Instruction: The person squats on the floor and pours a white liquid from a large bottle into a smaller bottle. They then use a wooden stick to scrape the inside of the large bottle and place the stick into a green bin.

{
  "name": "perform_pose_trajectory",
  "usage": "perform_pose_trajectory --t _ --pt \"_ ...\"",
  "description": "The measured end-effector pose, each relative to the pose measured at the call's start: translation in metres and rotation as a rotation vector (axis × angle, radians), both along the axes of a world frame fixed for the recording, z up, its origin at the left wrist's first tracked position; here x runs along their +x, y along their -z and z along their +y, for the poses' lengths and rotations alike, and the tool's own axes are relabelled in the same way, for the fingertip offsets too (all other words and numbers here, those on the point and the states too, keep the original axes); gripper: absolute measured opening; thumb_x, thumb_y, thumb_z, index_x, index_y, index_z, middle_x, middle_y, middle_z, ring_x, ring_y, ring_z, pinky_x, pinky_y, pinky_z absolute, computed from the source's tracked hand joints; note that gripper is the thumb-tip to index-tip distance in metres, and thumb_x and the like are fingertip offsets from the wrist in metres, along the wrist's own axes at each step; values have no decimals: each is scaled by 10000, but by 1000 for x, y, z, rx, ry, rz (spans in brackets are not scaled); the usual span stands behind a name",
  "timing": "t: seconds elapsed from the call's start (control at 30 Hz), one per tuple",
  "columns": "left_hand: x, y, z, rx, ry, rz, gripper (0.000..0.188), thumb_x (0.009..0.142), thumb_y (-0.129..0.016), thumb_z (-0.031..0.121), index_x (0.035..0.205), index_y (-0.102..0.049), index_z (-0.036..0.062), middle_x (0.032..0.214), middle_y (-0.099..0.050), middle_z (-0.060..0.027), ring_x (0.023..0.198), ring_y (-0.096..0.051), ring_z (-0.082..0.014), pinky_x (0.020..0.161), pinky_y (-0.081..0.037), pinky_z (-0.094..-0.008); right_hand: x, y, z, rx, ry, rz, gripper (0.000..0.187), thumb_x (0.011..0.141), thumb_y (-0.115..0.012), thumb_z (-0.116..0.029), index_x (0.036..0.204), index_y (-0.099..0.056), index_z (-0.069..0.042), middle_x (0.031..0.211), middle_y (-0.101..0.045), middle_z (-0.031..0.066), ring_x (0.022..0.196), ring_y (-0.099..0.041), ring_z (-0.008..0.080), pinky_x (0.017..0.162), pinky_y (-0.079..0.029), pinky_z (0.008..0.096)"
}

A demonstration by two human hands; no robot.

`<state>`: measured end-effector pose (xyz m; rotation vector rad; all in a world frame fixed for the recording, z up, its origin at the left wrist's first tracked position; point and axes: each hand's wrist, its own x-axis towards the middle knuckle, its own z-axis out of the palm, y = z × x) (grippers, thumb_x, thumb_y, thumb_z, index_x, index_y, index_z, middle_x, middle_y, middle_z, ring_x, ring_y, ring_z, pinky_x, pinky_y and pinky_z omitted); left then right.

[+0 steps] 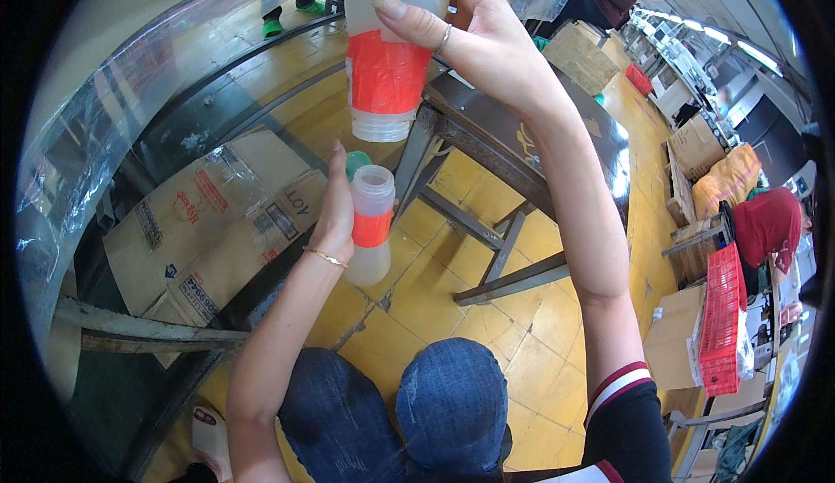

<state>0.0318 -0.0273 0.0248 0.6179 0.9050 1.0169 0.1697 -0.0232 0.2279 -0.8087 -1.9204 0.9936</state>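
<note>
Holding a large cloudy bottle (pixel 390 70) with a wide red band upside down in the raised right hand (pixel 491 43), thumb pressed to its near side, threaded neck pointing down. Gripping a smaller cloudy bottle (pixel 371 229), also banded in red, upright in the left hand (pixel 336 211), just below the larger one, mouth facing up, with a visible gap between the two necks. Showing a round green piece (pixel 357 162), partly hidden, beside the smaller neck and near the left thumb. Bordered to the left of the left hand by flattened cardboard (pixel 213 209), and farther out by a clear plastic sheet (pixel 83 126). Flanked behind the right forearm by a dark wooden stool (pixel 578 126) on a yellow tiled floor (pixel 426 305). Backed well to the right of the right hand by a red crate (pixel 724 318), an orange sack (pixel 729 178) and a person in red (pixel 767 226).
</note>
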Motion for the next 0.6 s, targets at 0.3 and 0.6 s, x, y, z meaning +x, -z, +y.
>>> perform_pose_trajectory --t 0.3,0.6 --pt "2 -1 0 -3 1 18 695 895 -296 717 848 -568 79 703 -620 -77 627 -623 -190 575 -511 -321 -3 11 11 107 73 -34 563 872 -690 -189 1313 -396 -2 1172 -566 130 1087 -551 181 935 -458 336" --pt "5 6 1 50 -38 -44 653 877 -379 713 943 -543 84 764 -638 -102 640 -659 -229 575 -550 -348 -1 14 8 155 83 -6 567 869 -679 -246 1308 -420 1 1174 -556 142 1071 -574 206 914 -480 361"
